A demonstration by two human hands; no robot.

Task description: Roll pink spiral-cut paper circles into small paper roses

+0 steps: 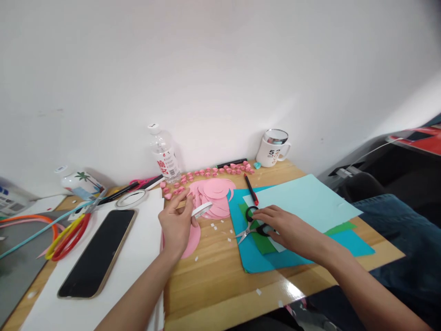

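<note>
My left hand (175,225) is closed on a narrow roll of white tape (201,210), above pink paper circles. Whether its fingertips also pinch a small pink piece, I cannot make out. My right hand (287,227) has its fingers and thumb about the black handles of the scissors (248,226). The scissors' blades are spread and point left, over blue paper (253,257) and green paper (263,243). A pale aqua sheet (306,202) lies on top of these, partly under my right hand. Pink paper circles (215,193) are piled beyond my left hand.
Small pink folded pieces (206,173) line the wall side. Behind them stand a water bottle (165,156) and a white mug (270,149). A red-and-black pen (251,189) lies by the aqua sheet. At left, a phone (98,253) rests on white paper, near red-and-yellow-handled scissors (72,234).
</note>
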